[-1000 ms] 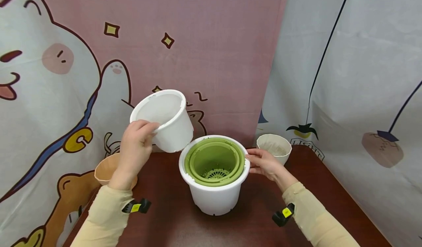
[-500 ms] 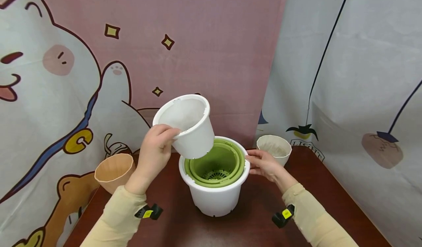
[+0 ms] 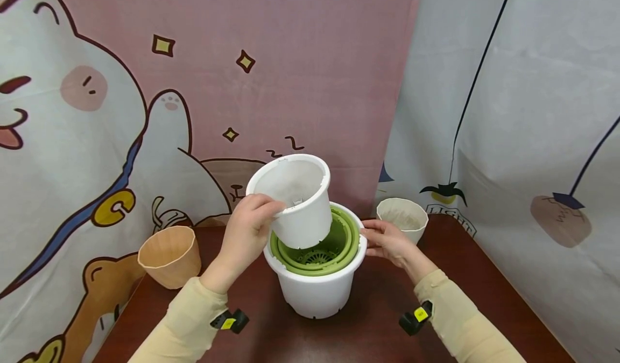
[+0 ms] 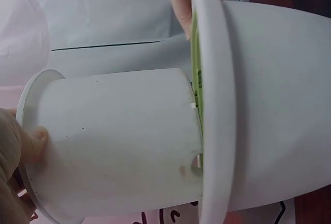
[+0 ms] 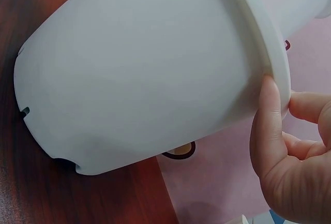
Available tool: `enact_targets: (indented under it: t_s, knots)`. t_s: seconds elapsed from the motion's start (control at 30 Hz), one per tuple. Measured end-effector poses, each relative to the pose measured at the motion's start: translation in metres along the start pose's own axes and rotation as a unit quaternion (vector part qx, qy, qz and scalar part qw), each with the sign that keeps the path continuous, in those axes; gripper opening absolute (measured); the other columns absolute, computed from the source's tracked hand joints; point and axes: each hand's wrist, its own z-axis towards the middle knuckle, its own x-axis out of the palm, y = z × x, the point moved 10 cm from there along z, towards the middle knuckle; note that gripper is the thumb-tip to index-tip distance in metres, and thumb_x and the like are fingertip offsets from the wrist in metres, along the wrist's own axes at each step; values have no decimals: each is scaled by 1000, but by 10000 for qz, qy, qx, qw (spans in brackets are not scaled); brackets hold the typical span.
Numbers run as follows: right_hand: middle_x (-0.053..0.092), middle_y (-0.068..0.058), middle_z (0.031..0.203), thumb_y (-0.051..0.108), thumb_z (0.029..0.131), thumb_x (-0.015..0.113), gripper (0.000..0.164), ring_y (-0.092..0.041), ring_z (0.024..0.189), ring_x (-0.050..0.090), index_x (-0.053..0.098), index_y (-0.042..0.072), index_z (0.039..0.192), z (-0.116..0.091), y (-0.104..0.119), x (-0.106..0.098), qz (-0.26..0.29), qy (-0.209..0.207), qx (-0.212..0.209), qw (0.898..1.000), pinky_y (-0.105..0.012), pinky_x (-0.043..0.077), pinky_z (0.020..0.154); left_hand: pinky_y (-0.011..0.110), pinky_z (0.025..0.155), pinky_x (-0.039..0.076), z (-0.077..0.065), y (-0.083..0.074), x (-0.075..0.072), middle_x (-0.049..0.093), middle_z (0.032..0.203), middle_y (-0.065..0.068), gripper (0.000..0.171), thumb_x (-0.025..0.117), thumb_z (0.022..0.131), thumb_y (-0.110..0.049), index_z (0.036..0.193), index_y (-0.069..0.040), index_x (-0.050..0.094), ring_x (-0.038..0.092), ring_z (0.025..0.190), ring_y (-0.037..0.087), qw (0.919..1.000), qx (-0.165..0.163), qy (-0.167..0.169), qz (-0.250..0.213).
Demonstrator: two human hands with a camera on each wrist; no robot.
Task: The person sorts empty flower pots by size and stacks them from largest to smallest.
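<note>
My left hand [image 3: 247, 236] pinches the rim of a small white flower pot [image 3: 307, 224], tilted over a larger white flower pot [image 3: 315, 293]. In the left wrist view the small pot's base is right at the large pot's rim, its thumb-side wall [image 4: 114, 141] facing the camera. Nested green pots [image 3: 346, 244] sit inside the large pot, partly hidden by the small one. My right hand [image 3: 387, 240] holds the large pot's rim at its right side; in the right wrist view the thumb lies under the rim [image 5: 276, 63] and a finger rests over it.
An orange faceted pot [image 3: 171, 260] stands at the table's left, near my left forearm. Behind my right hand is a cream faceted pot [image 3: 403, 215]. The dark red table [image 3: 387, 320] meets patterned cloth hangings [image 3: 315, 72] at the back and right side.
My left hand has carried the small white pot rightward and down, from left of the large pot to over its green nested pots. The right hand has stayed on the large pot's rim.
</note>
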Motion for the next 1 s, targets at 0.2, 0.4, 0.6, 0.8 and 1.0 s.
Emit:
enact_targets:
  t_s: [0.2,0.4,0.6,0.8,1.0]
  knots:
    - [66,-4,98,8,101,55,50,-14,80,67,35,-18,139,0,0,0,37,-5,-20,10000,-28,61,70,39,75,50,-5,-6,10,66,89,3,33,70,76,18,95,-9,75,59,85,25,10000,54,62,-42]
    - [66,-4,97,7,101,55,50,-14,80,67,35,-18,138,1,0,-1,28,-31,-30,10000,-28,61,69,38,75,50,-8,-13,15,65,89,3,31,68,80,16,95,-10,74,59,84,24,9997,233,18,-55]
    - [66,-4,98,7,101,55,50,-14,80,67,35,-19,139,0,0,0,27,-20,-30,10000,-28,61,70,37,73,50,-9,-19,20,65,88,3,35,66,79,18,95,-11,74,59,82,24,9994,352,13,-28]
    - [66,-4,99,9,101,56,51,-14,81,67,35,-18,140,0,0,-1,-34,-32,14,10000,-28,61,70,36,73,51,-15,-21,30,65,89,3,34,66,78,19,95,-9,74,59,83,23,9994,286,206,-54]
    - [66,-5,99,9,101,56,51,-14,81,67,35,-17,140,0,-1,-1,-41,-41,23,10000,-28,61,71,37,74,51,-22,-23,42,64,88,2,40,63,72,21,93,-11,73,59,83,23,9988,354,327,32]
